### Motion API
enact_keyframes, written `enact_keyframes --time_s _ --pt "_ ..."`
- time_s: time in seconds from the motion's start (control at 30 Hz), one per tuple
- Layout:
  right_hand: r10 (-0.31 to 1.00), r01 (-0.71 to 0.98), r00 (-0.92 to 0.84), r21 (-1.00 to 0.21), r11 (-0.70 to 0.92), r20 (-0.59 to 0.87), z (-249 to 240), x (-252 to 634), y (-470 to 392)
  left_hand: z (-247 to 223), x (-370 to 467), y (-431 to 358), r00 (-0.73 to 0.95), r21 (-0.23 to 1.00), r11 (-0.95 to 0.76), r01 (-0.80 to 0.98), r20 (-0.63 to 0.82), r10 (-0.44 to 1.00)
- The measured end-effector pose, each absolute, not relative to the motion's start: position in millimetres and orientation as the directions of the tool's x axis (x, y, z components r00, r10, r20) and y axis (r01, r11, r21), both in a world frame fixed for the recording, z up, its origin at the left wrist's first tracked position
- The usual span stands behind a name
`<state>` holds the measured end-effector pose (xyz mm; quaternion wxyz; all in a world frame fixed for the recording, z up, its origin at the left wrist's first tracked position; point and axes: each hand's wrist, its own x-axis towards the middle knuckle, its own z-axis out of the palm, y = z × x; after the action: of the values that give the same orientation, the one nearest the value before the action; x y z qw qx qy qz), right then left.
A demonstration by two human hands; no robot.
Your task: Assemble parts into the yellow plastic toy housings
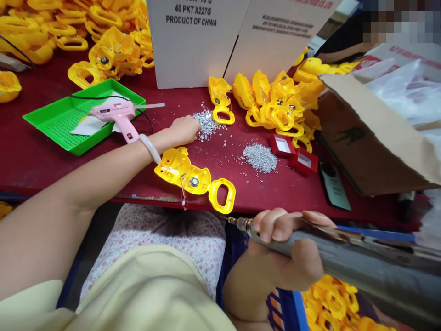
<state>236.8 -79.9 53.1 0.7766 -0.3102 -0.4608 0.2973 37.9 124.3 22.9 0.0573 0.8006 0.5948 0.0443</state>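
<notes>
My left hand [184, 130] reaches over the table to a pile of tiny shiny parts [207, 125]. Its fingers are closed at the pile's edge, and whatever is between them is hidden. Near the table's front edge lies a yellow plastic shell [172, 166] with a ring-shaped handle, its inside facing up, showing a round metal piece and thin wires. My right hand [277, 264] is wrapped round a grey electric screwdriver [361, 271], its bit pointing left, just below the shell's handle. A second pile, of small silver screws [260, 157], lies to the right.
A pink glue gun [119, 115] rests on a green tray [74, 148] at left. Yellow shells [275, 99] are heaped beside a white carton [193, 50]. Two red boxes [303, 161], a cutter [334, 186] and a cardboard flap [379, 151] are at right. Another person's arm [347, 53] shows behind.
</notes>
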Motion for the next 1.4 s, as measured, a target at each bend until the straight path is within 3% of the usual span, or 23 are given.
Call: enact_keyframes --time_s 0.17,0.23,0.3,0.37,0.43,0.5,0.6,0.73,1.03,1.3,1.4 --pt "0.760 -0.149 0.436 -0.794 0.590 0.482 53.6 240.2 -82.0 30.0 45.2 124.1 0.291 0.124 -0.285 0.950 -0.029 0.956" --pt "0.767 -0.146 0.443 -0.807 0.573 0.464 53.8 240.6 -83.0 40.7 44.4 113.1 0.292 0.182 -0.295 0.938 0.043 0.956" --pt "0.760 -0.139 0.439 -0.800 0.584 0.479 54.4 240.7 -84.0 54.1 42.7 86.8 0.285 0.354 -0.333 0.874 0.180 0.941" --pt "0.746 -0.135 0.425 -0.780 0.611 0.512 56.1 239.8 -85.0 65.1 41.3 45.1 0.258 0.638 -0.366 0.677 0.260 0.930" --pt "0.731 -0.145 0.418 -0.755 0.639 0.539 59.9 237.7 -86.1 68.1 40.5 -4.5 0.256 0.913 -0.239 0.332 0.157 0.954" --pt "0.734 -0.175 0.403 -0.741 0.648 0.547 66.0 234.6 -88.3 60.9 40.3 -50.8 0.270 0.998 0.059 0.014 -0.060 0.961" --pt "0.765 -0.239 0.352 -0.738 0.631 0.540 76.8 229.2 -95.3 38.4 42.0 -96.9 0.266 0.851 0.394 -0.347 -0.313 0.912" --pt "0.832 -0.215 0.255 -0.810 0.546 0.493 85.4 219.0 -106.8 13.7 45.4 -117.4 0.277 0.595 0.519 -0.614 -0.453 0.847" --pt "0.816 -0.317 0.152 -0.755 0.574 0.557 82.2 189.1 -107.5 2.7 44.1 -125.6 0.349 0.483 0.569 -0.665 -0.472 0.809" --pt "0.794 -0.298 0.139 -0.740 0.603 0.592 83.1 180.0 -102.9 0.9 45.6 -125.2 0.345 0.490 0.532 -0.691 -0.422 0.838" --pt "0.798 -0.295 0.153 -0.744 0.600 0.583 81.4 183.4 -102.8 0.4 49.6 -125.5 0.285 0.546 0.466 -0.696 -0.385 0.878"
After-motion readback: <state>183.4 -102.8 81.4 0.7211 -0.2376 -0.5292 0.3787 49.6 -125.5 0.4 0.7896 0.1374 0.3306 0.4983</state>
